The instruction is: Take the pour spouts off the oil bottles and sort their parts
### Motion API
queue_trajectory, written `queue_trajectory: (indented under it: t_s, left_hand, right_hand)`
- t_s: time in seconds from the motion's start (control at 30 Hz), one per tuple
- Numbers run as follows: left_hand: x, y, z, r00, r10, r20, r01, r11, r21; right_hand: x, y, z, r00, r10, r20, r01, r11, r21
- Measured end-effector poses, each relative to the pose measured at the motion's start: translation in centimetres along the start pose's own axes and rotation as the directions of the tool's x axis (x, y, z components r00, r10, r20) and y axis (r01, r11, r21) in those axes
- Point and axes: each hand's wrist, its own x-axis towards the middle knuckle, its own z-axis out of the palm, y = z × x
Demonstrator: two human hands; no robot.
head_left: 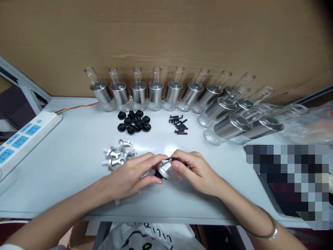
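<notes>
Between my hands is a silvery pourer spout (164, 170) with a black rubber stopper (159, 175) at its base. My left hand (134, 172) grips it by the base, thumb below and fingers above. My right hand (197, 171) is closed at the spout's narrow end, pinching a thin black lever (174, 159) that lies along the top of the spout. My fingers partly hide where lever and spout meet. Beside my left hand lies a pile of silvery spouts (114, 161), partly covered by that hand.
Black stoppers (135, 121) form a heap, with small black levers (179, 126) to their right. Glass bottles with metal sleeves (156, 92) line the back and right. A power strip (23, 139) lies left, a plastic bag (309, 121) right. Cardboard (156, 34) stands behind the table (73, 166).
</notes>
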Motion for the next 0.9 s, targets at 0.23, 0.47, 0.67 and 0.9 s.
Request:
queue_trajectory:
  t_s: [0.23,0.47,0.67,0.9]
  left_hand:
    - [-0.2,-0.5,0.7,0.993,0.036,-0.112,-0.035,0.999,0.013]
    - [-0.3,-0.4,1.2,0.989,0.018,-0.145,-0.017,1.0,0.006]
    - [-0.4,-0.1,0.4,0.993,-0.006,-0.114,0.009,1.0,0.021]
    - [2.5,-1.6,-5.1,0.856,-0.035,-0.515,0.146,0.974,0.175]
  right_hand:
    - [0.3,0.3,0.5,0.991,-0.038,-0.126,0.046,0.997,0.061]
    - [0.4,-0.2,0.6,0.992,-0.051,-0.117,0.058,0.997,0.059]
    - [0.7,-0.1,0.7,0.979,-0.086,-0.187,0.094,0.995,0.038]
    - [0.8,0.5,0.1,0.94,-0.063,-0.334,0.067,0.998,0.001]
